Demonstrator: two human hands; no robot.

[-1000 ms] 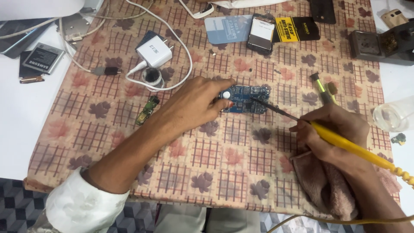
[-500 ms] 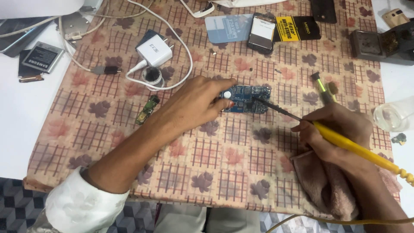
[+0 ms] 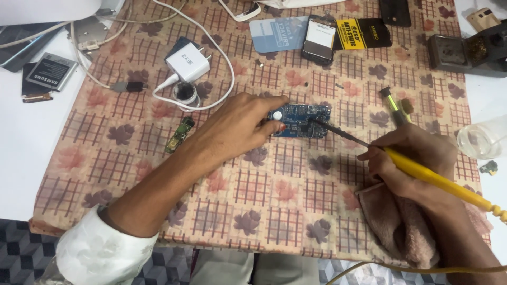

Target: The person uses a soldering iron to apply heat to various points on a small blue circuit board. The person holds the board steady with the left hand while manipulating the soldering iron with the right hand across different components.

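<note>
Change: almost nothing has moved since the earlier frames; both hands sit as they did, and the iron tip has only crept a little along the board's right part.
Cloth: pink towel [image 3: 401,232] lies nearest, under the right wrist, well right of the board and closer to the camera.
Right hand: the right hand [image 3: 414,158] is closed in a pen grip on the yellow iron [image 3: 438,179], whose handle runs down-right off the mat and whose dark shaft slants up-left to the board.
Left hand: the left hand [image 3: 237,129] lies half-closed and flat, fingertips pinning the board's left end; it holds nothing else.
Board: the blue board [image 3: 301,120] sits mid-mat [image 3: 158,174], long axis left to right, touching the left fingers.
Key relation: the board lies up-left of the right hand and just right of the left hand; the left hand is nearer and in contact, while the right reaches it only through the iron tip near the right end.
Small strip: a green strip [image 3: 178,134] lies left of the board, beside the left forearm.
Charger: a white charger [image 3: 187,62] with its cable lies beyond the board, up-left.
Stand: a dark stand [image 3: 465,53] sits far up-right of the board.
</note>
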